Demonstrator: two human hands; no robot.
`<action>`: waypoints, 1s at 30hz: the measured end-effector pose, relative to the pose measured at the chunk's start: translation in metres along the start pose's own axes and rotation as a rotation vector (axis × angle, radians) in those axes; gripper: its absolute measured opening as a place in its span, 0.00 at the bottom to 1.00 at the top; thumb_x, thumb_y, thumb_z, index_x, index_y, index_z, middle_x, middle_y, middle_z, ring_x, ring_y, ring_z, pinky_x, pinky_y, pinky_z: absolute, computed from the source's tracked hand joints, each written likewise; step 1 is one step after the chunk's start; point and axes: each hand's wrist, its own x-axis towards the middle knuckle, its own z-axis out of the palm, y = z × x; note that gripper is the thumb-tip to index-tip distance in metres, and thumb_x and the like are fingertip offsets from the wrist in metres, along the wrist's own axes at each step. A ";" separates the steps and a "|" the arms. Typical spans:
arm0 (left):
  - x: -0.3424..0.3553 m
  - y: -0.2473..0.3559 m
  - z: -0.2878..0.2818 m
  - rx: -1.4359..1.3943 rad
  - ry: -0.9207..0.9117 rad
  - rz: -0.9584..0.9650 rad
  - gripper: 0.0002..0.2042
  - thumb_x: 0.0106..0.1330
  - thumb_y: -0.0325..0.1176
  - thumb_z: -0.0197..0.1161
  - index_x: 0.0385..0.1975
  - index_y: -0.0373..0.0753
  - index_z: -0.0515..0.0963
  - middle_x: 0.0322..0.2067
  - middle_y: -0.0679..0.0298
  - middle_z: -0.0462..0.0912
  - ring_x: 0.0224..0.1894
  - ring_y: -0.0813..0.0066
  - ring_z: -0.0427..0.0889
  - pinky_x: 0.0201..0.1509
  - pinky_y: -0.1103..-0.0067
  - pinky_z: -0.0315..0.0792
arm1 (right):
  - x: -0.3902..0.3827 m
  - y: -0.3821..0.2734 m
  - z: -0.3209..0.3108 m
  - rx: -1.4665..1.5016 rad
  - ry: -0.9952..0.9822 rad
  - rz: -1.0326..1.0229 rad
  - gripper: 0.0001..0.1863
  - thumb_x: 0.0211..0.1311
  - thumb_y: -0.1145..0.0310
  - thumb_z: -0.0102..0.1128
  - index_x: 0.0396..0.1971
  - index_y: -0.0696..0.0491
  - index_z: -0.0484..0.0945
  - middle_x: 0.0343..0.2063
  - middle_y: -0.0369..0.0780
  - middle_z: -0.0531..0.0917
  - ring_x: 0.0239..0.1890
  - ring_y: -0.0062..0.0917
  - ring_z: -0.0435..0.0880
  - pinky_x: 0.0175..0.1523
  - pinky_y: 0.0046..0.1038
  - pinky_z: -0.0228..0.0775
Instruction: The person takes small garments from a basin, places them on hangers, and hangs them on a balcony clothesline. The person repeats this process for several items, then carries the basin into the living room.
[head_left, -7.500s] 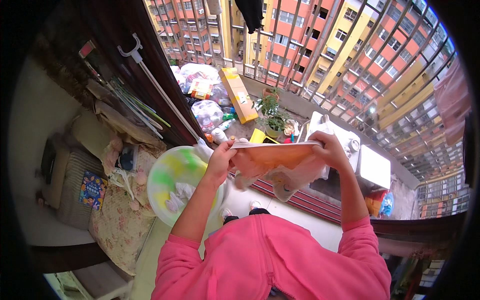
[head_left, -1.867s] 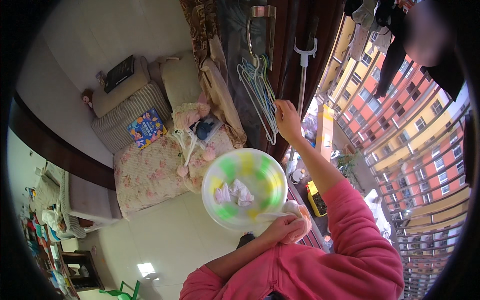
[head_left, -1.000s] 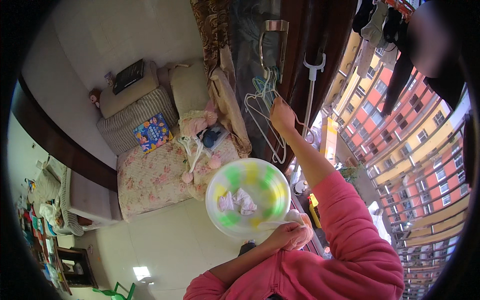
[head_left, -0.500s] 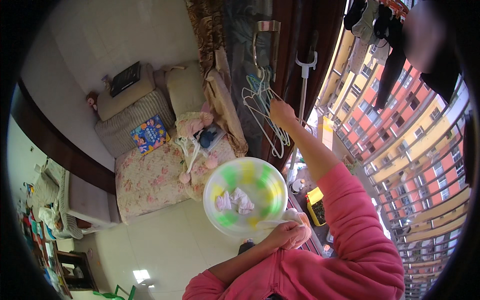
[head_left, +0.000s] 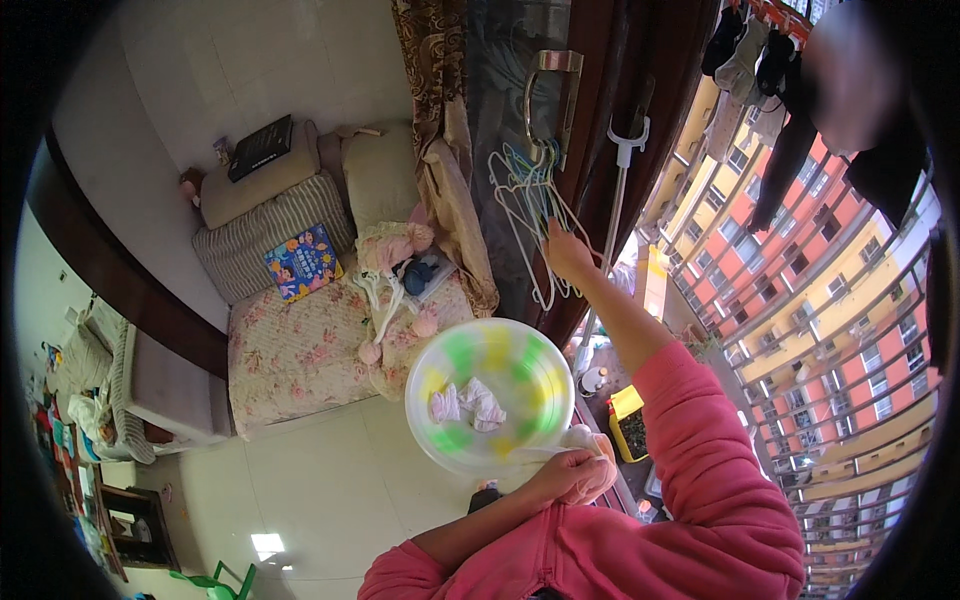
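Note:
Several white and blue wire clothes hangers (head_left: 522,215) hang from a metal door handle (head_left: 545,85). My right hand (head_left: 569,255) is stretched up to them, its fingers closed on the hangers; which ones it grips is partly hidden. Low in front of my chest, my left hand (head_left: 562,476) is closed on a peach and white cloth (head_left: 598,470) at the rim of a round basin. That basin (head_left: 540,430), whitish with green and yellow patches, holds small crumpled pale pink cloths (head_left: 468,403).
A white forked pole (head_left: 622,165) leans by the dark door frame. At left is a floral-covered bed (head_left: 285,355) with pillows, a blue book (head_left: 303,263) and clothes. A yellow planter (head_left: 628,424) stands right of the basin. Window bars and hanging laundry (head_left: 775,90) are at right.
The view has shifted slightly, so the hangers and handle sit a little lower. My right hand stays at the hangers and has moved slightly down; my left hand keeps the cloth.

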 end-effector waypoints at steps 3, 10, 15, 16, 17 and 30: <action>-0.001 -0.001 -0.003 -0.054 -0.008 -0.007 0.09 0.62 0.34 0.55 0.22 0.39 0.70 0.18 0.72 0.68 0.21 0.87 0.65 0.24 0.88 0.60 | -0.012 -0.014 -0.007 -0.038 0.169 -0.044 0.15 0.57 0.66 0.46 0.44 0.55 0.65 0.31 0.48 0.77 0.32 0.44 0.79 0.36 0.41 0.71; -0.005 0.009 -0.002 -0.029 0.013 -0.057 0.09 0.61 0.35 0.56 0.22 0.39 0.71 0.20 0.72 0.69 0.22 0.86 0.66 0.26 0.87 0.61 | -0.024 -0.001 -0.031 -0.087 0.447 -0.057 0.12 0.56 0.65 0.48 0.40 0.51 0.70 0.32 0.46 0.77 0.32 0.44 0.77 0.34 0.44 0.68; -0.001 0.010 -0.002 -0.069 -0.037 -0.060 0.09 0.60 0.36 0.57 0.22 0.39 0.72 0.21 0.72 0.70 0.24 0.85 0.66 0.27 0.87 0.62 | -0.024 0.009 -0.044 0.085 0.277 0.103 0.12 0.61 0.61 0.41 0.39 0.50 0.69 0.23 0.50 0.79 0.28 0.46 0.78 0.32 0.46 0.68; -0.002 0.013 0.000 -0.069 -0.029 -0.059 0.09 0.61 0.36 0.57 0.22 0.39 0.72 0.21 0.72 0.70 0.23 0.85 0.66 0.27 0.87 0.62 | -0.026 0.011 -0.047 0.090 0.310 0.076 0.12 0.61 0.61 0.40 0.39 0.50 0.69 0.21 0.49 0.79 0.27 0.46 0.78 0.32 0.46 0.68; -0.003 0.016 0.004 -0.068 -0.021 -0.059 0.09 0.61 0.36 0.57 0.22 0.39 0.71 0.21 0.72 0.70 0.23 0.85 0.66 0.27 0.87 0.62 | -0.028 0.013 -0.050 0.092 0.318 0.084 0.12 0.61 0.62 0.41 0.37 0.50 0.71 0.21 0.49 0.79 0.26 0.46 0.78 0.31 0.45 0.68; 0.000 0.023 0.027 -0.012 -0.020 0.043 0.16 0.63 0.35 0.51 0.13 0.38 0.66 0.12 0.68 0.64 0.12 0.82 0.61 0.14 0.84 0.55 | -0.062 0.022 -0.112 -0.060 0.167 0.046 0.10 0.60 0.64 0.43 0.38 0.50 0.70 0.21 0.47 0.78 0.26 0.44 0.77 0.31 0.42 0.68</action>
